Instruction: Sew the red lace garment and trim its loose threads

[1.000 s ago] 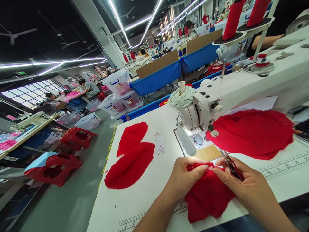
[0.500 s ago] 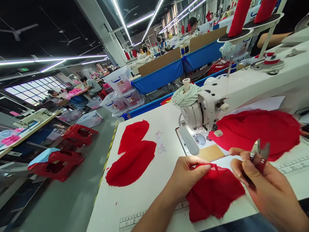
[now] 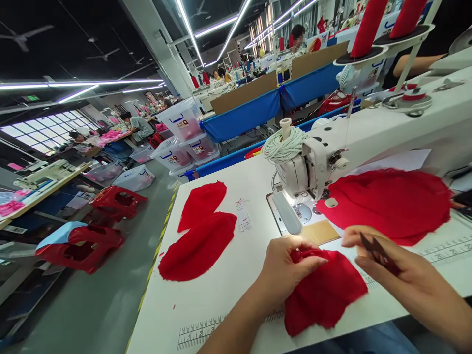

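Note:
My left hand pinches the upper edge of a red fabric piece, which hangs down over the table's front edge. To the right, my right hand is closed around small thread snips, their dark blades pointing up and left. A gap separates the snips from the held fabric. Just beyond both hands stands a white sewing machine, its lamp lighting the needle plate. A larger red fabric piece lies right of the needle area, behind my right hand.
Two red fabric pieces lie on the left of the white table. Loose threads sit near them. Printed rulers run along the front edge. Red thread cones stand at the upper right. Stools and plastic bins occupy the floor.
My right hand has turned, swinging the snips' blades from upright to pointing left, and moved slightly left. The left hand still pinches the fabric, which has shifted a little.

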A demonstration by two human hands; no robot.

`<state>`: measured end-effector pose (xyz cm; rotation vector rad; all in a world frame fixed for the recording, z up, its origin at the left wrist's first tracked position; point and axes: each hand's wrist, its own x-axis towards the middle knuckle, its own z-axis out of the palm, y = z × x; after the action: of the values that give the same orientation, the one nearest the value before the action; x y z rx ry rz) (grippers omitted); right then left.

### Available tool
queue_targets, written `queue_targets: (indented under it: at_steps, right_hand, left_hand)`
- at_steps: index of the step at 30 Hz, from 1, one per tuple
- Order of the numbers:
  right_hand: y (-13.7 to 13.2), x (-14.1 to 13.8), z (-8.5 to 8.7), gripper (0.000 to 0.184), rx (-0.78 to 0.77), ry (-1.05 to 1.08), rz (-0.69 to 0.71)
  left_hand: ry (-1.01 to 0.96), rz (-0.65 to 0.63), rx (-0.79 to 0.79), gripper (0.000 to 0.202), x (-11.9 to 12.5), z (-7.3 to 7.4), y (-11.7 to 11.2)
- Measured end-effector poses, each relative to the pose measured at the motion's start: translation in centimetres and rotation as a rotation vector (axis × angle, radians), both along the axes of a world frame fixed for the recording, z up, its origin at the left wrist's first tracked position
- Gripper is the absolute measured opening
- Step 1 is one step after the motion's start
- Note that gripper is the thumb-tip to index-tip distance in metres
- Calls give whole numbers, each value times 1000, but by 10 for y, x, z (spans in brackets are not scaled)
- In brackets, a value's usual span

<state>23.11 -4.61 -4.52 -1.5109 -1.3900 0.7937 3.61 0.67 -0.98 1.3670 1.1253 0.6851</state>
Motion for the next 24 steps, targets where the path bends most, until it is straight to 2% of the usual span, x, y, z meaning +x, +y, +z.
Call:
queue_targets:
  at_steps: [2,4,7,9,11,14,17,21,22,24]
  right_hand:
    - [14,-14,9,35,-52,122,27]
    - [22,-24,13,29,-105,159,125]
    - [23,-25,8,36,-150,154,239]
    - [21,-19,2,37,-159,159,214]
    - [19,-14,-3,37,-155,161,128]
    - [21,-12,-5,36,-123,162,39]
    - [24,-16,0,35,-132,160,73]
    - [26,-23,5,34,-239,202,220]
    - [26,-24,4,35,-232,217,218]
    - [25,-23,1,35,-172,241,111]
  left_hand:
    - [19,25,30,24,1,-2,-3]
    - [19,32,46,37,0,-6,-4]
    - [62,30,91,43,-2,-11,-2]
    - [68,32,73,44,-3,-12,1]
    - [61,30,15,44,-3,-11,3]
    - [65,-12,4,39,-2,-9,3]
    - [47,-39,63,37,0,-9,2]
    - [40,-1,64,43,0,-11,0]
    - [41,2,65,45,-1,-12,0]
    - [41,-3,57,46,-2,-12,1]
